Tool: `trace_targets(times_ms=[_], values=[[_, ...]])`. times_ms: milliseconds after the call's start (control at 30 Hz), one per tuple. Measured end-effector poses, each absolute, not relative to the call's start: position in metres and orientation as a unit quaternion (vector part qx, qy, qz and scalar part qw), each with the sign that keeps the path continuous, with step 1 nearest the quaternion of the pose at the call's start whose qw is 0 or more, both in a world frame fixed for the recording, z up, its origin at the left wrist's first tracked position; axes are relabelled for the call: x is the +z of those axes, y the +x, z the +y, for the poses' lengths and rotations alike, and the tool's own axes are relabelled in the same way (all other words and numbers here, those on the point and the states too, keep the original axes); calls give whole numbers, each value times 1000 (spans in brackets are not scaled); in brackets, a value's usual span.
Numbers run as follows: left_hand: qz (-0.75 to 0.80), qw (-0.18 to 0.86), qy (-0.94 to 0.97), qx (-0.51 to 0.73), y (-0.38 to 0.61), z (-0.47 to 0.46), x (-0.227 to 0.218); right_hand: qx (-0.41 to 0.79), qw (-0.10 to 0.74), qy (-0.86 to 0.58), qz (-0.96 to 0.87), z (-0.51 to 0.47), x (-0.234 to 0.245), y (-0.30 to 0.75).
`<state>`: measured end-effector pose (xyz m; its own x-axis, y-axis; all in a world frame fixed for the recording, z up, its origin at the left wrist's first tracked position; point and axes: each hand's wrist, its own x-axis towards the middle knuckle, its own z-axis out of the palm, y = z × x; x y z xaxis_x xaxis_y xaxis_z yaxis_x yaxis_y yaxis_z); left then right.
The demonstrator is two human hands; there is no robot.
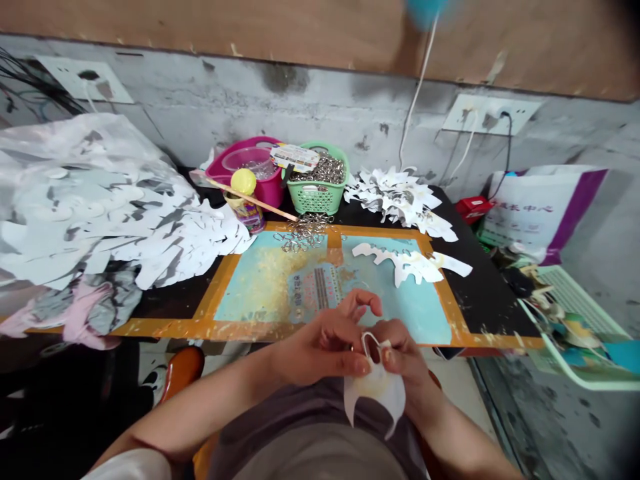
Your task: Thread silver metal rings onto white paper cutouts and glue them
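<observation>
On the white paper bag (530,207) at the right, purple characters reading 长中心 can be made out, with a less clear one before them; the card (295,158) over the baskets, the tin (250,217) and the grey printed panel (315,290) on the worktop (485,303) carry print too small or blurred to read. A white cut-out (377,390) is gripped between both hands, the left hand (325,343) pinching its upper left side and the right hand (407,353) its upper right. It hangs below the fingers, over the lap, just in front of the worktop's near edge, its two points downward. A pale loop shows between the thumbs; whether it belongs to the cut-out cannot be told. Some fingertips are hidden. The large pile of white pieces (165,233) runs off at the left, and a blurred blue object (427,10) is cut off above.
</observation>
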<state>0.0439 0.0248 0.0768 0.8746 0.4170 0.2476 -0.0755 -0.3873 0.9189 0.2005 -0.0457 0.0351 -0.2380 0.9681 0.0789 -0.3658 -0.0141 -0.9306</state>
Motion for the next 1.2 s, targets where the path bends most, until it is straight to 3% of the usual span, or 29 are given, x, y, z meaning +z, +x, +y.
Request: trace_targets(times_ms=[133,267,500,833,933,1100,1200], values=[[156,520,810,221,37,12,70,652,533,-338,-420,-48,24,179],[205,503,778,315,23,15,63,688,504,-353,-385,-47,26,192],[230,462,803,298,9,19,73,692,368,-349,-513,-29,56,218],[238,584,690,354,17,4,58,654,488,-314,-485,-48,38,188],[241,542,726,348,6,13,60,660,520,-343,-420,-51,29,187],[386,424,640,511,-22,2,55,618,547,-401,-398,-46,19,200],[363,524,665,389,-17,-25,40,587,552,-412,-425,-42,14,200]])
